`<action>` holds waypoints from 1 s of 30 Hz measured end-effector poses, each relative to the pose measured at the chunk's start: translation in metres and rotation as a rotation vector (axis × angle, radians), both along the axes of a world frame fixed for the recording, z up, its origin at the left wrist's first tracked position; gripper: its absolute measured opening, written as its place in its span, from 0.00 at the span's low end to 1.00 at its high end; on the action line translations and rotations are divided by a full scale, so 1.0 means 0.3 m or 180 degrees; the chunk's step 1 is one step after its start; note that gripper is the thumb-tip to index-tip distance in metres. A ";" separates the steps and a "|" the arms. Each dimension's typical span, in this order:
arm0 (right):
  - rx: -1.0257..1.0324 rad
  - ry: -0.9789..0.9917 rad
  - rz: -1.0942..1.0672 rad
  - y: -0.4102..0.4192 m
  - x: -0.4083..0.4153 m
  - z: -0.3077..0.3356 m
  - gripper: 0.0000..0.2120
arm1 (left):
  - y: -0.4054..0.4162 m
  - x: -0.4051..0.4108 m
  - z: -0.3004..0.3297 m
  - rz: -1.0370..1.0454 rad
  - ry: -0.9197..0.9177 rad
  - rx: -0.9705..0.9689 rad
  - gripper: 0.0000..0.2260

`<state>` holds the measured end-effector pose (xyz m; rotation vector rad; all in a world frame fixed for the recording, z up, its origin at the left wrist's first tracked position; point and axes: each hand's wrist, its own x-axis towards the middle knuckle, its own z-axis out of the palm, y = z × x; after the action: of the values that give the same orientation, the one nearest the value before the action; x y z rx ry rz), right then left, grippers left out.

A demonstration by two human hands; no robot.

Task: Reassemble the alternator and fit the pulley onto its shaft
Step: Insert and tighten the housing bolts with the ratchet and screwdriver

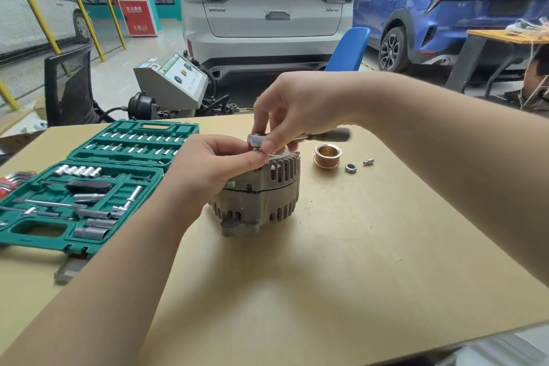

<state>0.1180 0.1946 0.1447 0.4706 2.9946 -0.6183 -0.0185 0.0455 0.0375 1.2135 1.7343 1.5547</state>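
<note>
The grey alternator (261, 196) stands on the tan table (341, 261) at its centre, slotted housing facing me. My left hand (214, 163) rests on its top left and pinches the socket under the ratchet head. My right hand (297, 110) comes from the right and holds the ratchet wrench (326, 136) at its head (257, 138), above the alternator's top edge. The wrench handle sticks out to the right. The copper-coloured grooved pulley (326, 155) lies on the table to the right of the alternator, with a nut (350, 168) and a small bolt (368, 161) beside it.
An open green socket set case (98, 184) fills the table's left side, with red hex keys (12, 183) at its far left. Behind the table stand a grey test machine (175, 83), a black mesh chair (68, 83), a blue chair back (350, 47) and two parked cars.
</note>
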 end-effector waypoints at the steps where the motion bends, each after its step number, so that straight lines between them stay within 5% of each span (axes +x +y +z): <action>1: 0.0135 -0.0032 -0.0043 -0.006 -0.003 0.000 0.13 | -0.001 0.003 0.000 0.0017 0.0025 0.0021 0.11; 5: 0.0747 -0.0005 -0.0088 -0.032 -0.014 -0.006 0.18 | 0.001 0.008 0.001 0.0057 0.0108 0.0066 0.12; 11: 0.0193 -0.0025 0.0065 -0.033 -0.011 0.011 0.08 | -0.001 -0.006 0.005 -0.0006 -0.0021 -0.0081 0.19; 18: 0.0791 -0.0039 -0.0312 -0.044 -0.023 0.008 0.23 | 0.001 0.007 0.001 0.0006 0.0109 0.0016 0.19; 25: 0.0036 0.0015 -0.0001 -0.025 -0.009 0.005 0.09 | 0.002 -0.014 0.001 0.0005 0.0053 -0.0079 0.19; 30: 0.0456 -0.0092 -0.0180 -0.031 -0.018 0.000 0.20 | 0.002 -0.004 -0.002 -0.0017 0.0111 -0.0036 0.19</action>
<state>0.1126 0.1854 0.1448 0.5688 3.0204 -0.3981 -0.0196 0.0462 0.0369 1.2455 1.7581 1.5273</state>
